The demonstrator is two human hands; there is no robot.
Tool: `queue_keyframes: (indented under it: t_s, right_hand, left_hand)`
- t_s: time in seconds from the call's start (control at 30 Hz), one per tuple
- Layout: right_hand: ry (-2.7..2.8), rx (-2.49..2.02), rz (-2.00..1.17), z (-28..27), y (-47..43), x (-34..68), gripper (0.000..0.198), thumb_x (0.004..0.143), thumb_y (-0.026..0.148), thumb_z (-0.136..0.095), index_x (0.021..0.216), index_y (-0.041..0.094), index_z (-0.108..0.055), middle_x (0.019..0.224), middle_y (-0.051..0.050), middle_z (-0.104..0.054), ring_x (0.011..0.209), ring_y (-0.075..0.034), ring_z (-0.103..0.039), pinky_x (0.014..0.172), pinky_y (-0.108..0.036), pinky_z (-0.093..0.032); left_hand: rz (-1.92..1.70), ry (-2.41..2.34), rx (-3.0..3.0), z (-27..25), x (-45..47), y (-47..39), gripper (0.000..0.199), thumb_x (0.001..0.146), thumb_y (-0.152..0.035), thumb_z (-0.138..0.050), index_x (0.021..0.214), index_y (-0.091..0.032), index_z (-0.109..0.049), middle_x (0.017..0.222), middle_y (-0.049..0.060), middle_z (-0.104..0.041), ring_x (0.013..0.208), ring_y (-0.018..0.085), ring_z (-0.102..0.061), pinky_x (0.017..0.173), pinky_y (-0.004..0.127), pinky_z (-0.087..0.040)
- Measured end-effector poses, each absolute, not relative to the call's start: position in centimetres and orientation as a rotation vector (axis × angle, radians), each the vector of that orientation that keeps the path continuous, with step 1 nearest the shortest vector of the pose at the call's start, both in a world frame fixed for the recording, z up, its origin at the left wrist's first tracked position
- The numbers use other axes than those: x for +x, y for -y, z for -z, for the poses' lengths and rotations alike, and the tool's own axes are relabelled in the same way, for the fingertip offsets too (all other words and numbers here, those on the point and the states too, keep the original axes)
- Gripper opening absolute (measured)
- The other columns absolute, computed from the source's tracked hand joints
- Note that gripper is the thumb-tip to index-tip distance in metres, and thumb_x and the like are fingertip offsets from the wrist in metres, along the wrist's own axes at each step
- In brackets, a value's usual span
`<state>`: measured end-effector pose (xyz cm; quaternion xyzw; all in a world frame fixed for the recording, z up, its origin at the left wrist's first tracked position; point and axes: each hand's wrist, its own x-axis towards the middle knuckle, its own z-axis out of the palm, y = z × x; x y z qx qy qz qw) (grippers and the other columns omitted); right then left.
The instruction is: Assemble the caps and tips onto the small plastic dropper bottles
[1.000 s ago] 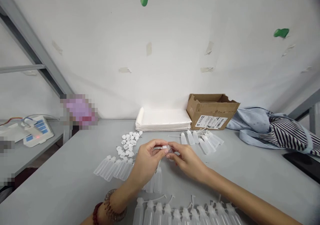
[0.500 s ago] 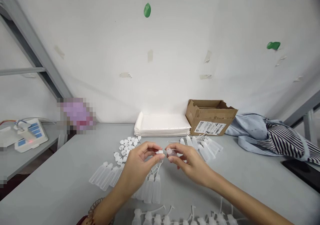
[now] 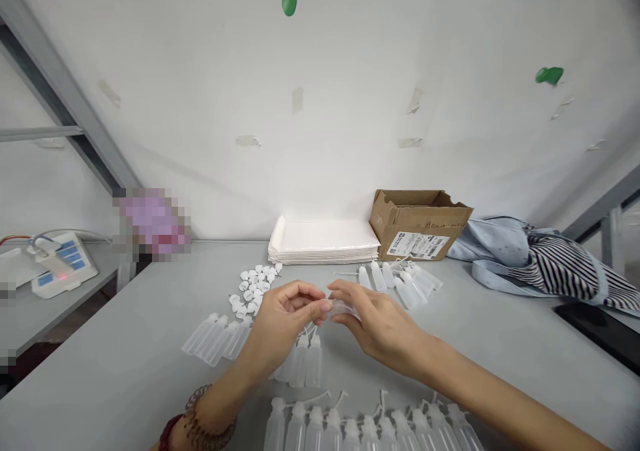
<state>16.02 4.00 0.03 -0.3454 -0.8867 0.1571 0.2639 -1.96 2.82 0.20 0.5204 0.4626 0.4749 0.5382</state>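
Over the middle of the table, my left hand (image 3: 284, 321) pinches a small white cap, now mostly hidden by its fingertips. My right hand (image 3: 383, 324) is closed round a small translucent plastic bottle (image 3: 344, 308), lying nearly sideways with its neck end at my left fingertips. Whether the cap sits on the neck cannot be made out. Loose white caps (image 3: 249, 292) lie in a pile beyond my left hand. Uncapped bottles (image 3: 216, 339) lie to its left. Bottles with thin tubes (image 3: 306, 363) lie below my hands, partly covered by my left wrist.
A row of tubed bottles (image 3: 370, 431) lines the near edge. More bottles (image 3: 407, 285) lie at the back right, before a cardboard box (image 3: 425, 227) and stacked white envelopes (image 3: 325, 241). A striped cloth bag (image 3: 560, 264) and a black phone-like slab (image 3: 600, 334) are far right.
My hands have come together, bringing the cap and the bottle's neck end to meet. The bottle has turned more sideways. The view has tilted down slightly, showing more of the near row.
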Motion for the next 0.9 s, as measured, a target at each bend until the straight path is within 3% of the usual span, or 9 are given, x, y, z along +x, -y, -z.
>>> queue_keyframes:
  t_s: [0.07,0.13,0.27,0.33,0.43,0.57,0.7,0.8,0.9]
  right_hand:
    - [2.257,-0.989,-0.709,-0.6,-3.9,16.1,0.035,0.089,0.020,-0.052,0.119,0.022,-0.035,0.102,-0.012,-0.068,0.085,-0.022,-0.062,0.069,-0.034,-0.044]
    - [2.048,-1.015,-1.040,-1.1,-4.0,16.1,0.038,0.085,0.023,-0.059,0.114,0.024,-0.034,0.090,-0.005,-0.069,0.077,-0.018,-0.060,0.069,-0.031,-0.043]
    - [1.625,-0.859,-1.680,-1.4,-4.3,16.1,0.039,0.079,0.031,-0.067,0.101,0.024,-0.036,0.064,0.005,-0.060,0.052,-0.008,-0.042,0.051,-0.021,-0.030]
    - [1.458,-0.781,-1.908,-1.1,-4.4,16.0,0.040,0.078,0.033,-0.068,0.098,0.023,-0.035,0.061,0.005,-0.060,0.046,-0.005,-0.033,0.046,-0.020,-0.020]
    - [1.265,-0.761,-2.120,-0.6,-4.4,15.7,0.041,0.079,0.035,-0.068,0.100,0.022,-0.035,0.066,0.000,-0.063,0.046,-0.004,-0.033,0.046,-0.022,-0.014]
    - [1.303,-0.777,-2.039,-0.5,-4.4,15.4,0.040,0.078,0.038,-0.068,0.098,0.021,-0.038,0.064,0.003,-0.058,0.049,-0.005,-0.035,0.048,-0.022,-0.017]
    - [1.475,-0.777,-1.789,-0.6,-4.5,15.2,0.036,0.082,0.042,-0.064,0.097,0.023,-0.037,0.061,0.008,-0.052,0.050,-0.006,-0.034,0.049,-0.022,-0.022]
    - [1.553,-0.800,-1.703,-0.6,-4.3,15.0,0.036,0.084,0.042,-0.061,0.099,0.023,-0.034,0.071,0.004,-0.060,0.053,-0.007,-0.035,0.050,-0.023,-0.024]
    - [1.563,-0.818,-1.699,-0.8,-4.0,14.9,0.040,0.083,0.044,-0.061,0.100,0.024,-0.032,0.073,0.003,-0.061,0.053,-0.008,-0.035,0.051,-0.023,-0.024]
  left_hand:
    - [-1.149,-1.091,1.267,-0.3,-2.1,-2.7,0.010,0.072,-0.025,-0.072,0.074,-0.017,-0.067,0.064,-0.003,-0.061,0.061,0.008,-0.057,0.059,0.019,-0.047]
    - [-1.184,-1.070,1.326,-0.4,-2.2,-2.6,0.008,0.069,-0.022,-0.074,0.070,-0.018,-0.068,0.068,-0.003,-0.058,0.062,0.008,-0.056,0.057,0.018,-0.046]
    - [-1.186,-0.978,1.510,-0.9,-2.6,-2.2,0.004,0.068,-0.017,-0.074,0.069,-0.019,-0.070,0.070,-0.001,-0.059,0.064,0.011,-0.058,0.058,0.022,-0.049]
    - [-1.170,-0.920,1.621,-1.1,-2.9,-2.1,0.005,0.071,-0.015,-0.072,0.072,-0.019,-0.072,0.071,0.001,-0.063,0.068,0.013,-0.060,0.062,0.025,-0.051]
    - [-1.155,-0.872,1.743,-1.4,-3.2,-2.1,0.008,0.074,-0.014,-0.069,0.077,-0.020,-0.072,0.068,0.001,-0.067,0.070,0.014,-0.061,0.067,0.026,-0.051]
    - [-1.084,-0.958,1.747,-1.5,-3.3,-2.2,0.013,0.075,-0.015,-0.067,0.086,-0.020,-0.072,0.077,0.002,-0.068,0.073,0.014,-0.062,0.071,0.027,-0.053]
    - [-1.020,-1.208,1.529,-1.5,-3.1,-2.2,0.044,0.064,-0.028,-0.077,0.105,-0.020,-0.064,0.103,0.005,-0.066,0.090,0.019,-0.063,0.074,0.028,-0.055]
    - [-0.921,-1.292,1.505,-1.3,-3.0,-2.1,0.028,0.079,-0.044,-0.060,0.087,-0.017,-0.065,0.081,0.004,-0.067,0.070,0.016,-0.061,0.060,0.025,-0.052]
    - [-0.865,-1.229,1.607,-1.2,-3.0,-2.0,0.034,0.088,-0.042,-0.047,0.070,-0.017,-0.062,0.067,0.001,-0.062,0.058,0.012,-0.053,0.055,0.023,-0.047]
